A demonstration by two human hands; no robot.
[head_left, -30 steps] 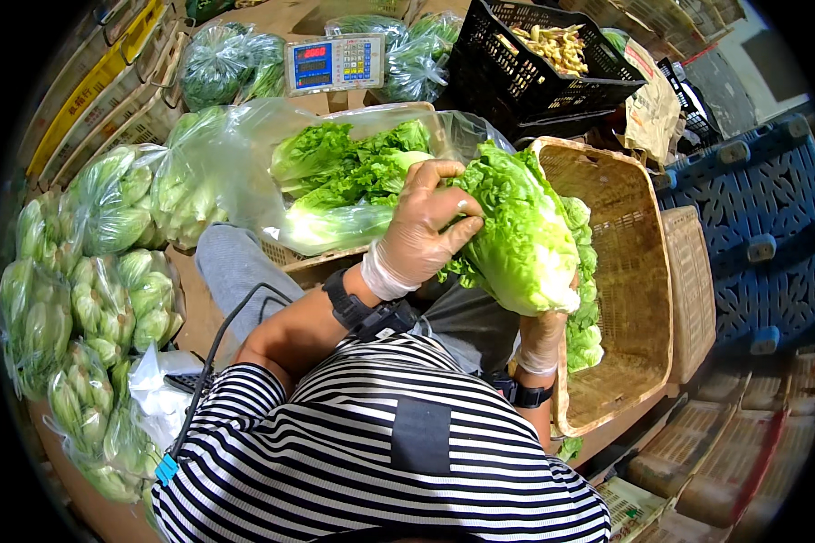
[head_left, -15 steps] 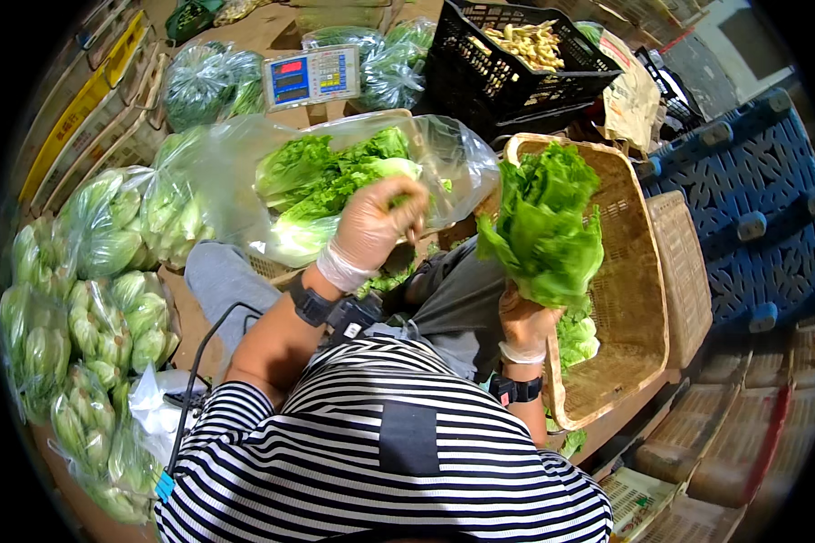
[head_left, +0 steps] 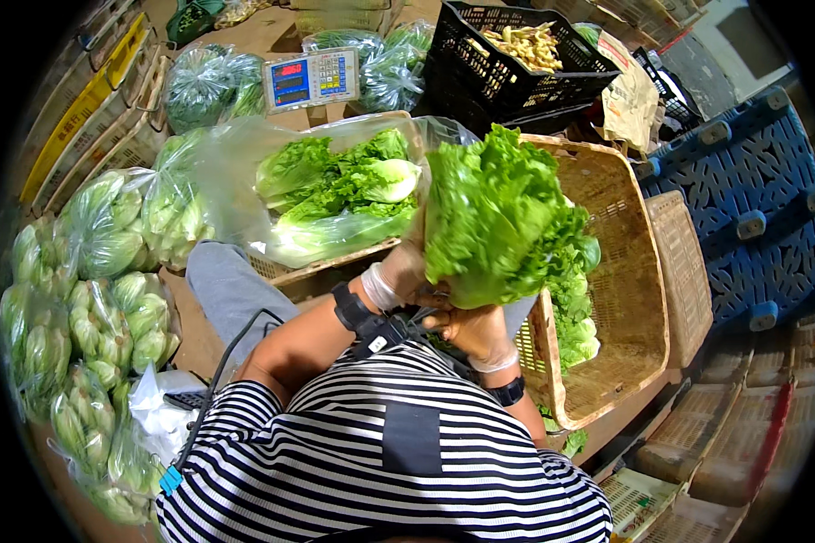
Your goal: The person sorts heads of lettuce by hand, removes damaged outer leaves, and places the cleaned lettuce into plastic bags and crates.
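Note:
A leafy green lettuce stands upright in front of me, leaves up and base down. My right hand, in a thin clear glove, is closed round its base. My left hand, gloved too, is beside the lettuce's lower left side. Its fingers curl in near the base, partly covered by leaves, and what they hold is hidden. Beyond my left hand, several lettuce heads lie in a clear plastic bag spread over a basket. More lettuce sits in the tan basket at my right.
A scale display stands beyond the bag. Bagged green vegetables are piled at the left. A black crate of pale yellow roots is at the far right, near blue plastic pallets. Stacked crates stand at the lower right.
The lettuce has moved left, from over the tan basket to in front of me, with my right hand. My left hand has come down and right to its base. The scale's display reading has changed.

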